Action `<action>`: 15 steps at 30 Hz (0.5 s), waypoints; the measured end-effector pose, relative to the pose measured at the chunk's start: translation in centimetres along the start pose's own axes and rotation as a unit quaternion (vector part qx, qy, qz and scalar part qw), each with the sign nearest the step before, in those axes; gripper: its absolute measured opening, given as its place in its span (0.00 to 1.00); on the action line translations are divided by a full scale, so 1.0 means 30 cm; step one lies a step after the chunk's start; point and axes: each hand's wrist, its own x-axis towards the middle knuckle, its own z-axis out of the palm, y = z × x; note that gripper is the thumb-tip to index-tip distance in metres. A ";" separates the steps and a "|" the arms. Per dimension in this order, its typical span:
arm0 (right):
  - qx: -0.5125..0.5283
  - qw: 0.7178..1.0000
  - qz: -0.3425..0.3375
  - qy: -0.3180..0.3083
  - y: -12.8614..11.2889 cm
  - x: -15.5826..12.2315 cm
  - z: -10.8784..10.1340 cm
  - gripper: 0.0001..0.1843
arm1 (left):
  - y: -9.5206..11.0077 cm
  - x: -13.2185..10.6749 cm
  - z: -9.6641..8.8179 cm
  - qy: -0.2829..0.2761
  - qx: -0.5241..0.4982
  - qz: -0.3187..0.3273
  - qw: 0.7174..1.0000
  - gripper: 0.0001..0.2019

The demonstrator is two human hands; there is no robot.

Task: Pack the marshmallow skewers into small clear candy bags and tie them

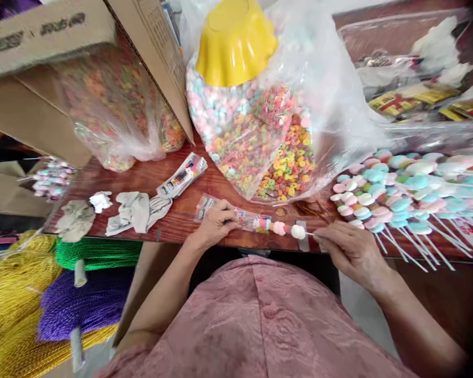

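My right hand (355, 252) pinches the white stick of a marshmallow skewer (298, 232) by its end. White and pink marshmallows sit on the stick, which lies level above the table's front edge. The skewer's far end is inside the mouth of a clear printed plastic sleeve (247, 218). With fingers closed, my left hand (216, 223) grips this sleeve near its other end. Under and beside my left hand lies another clear sleeve (205, 206). A stack of printed sleeves (186, 174) rests farther left on the table.
Finished-looking skewers (402, 189) are heaped at the right. Behind my hands stands a large clear bag of candy rings (289, 163) and marshmallows, with a yellow bowl (236, 44) on it. A cardboard box (157, 58), crumpled gloves (136, 212) and bead strands (82, 304) are at left.
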 end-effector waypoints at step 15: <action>0.017 0.999 -0.020 0.035 0.023 0.034 0.107 0.11 | 0.050 0.032 -0.014 0.003 0.062 0.018 0.998 0.20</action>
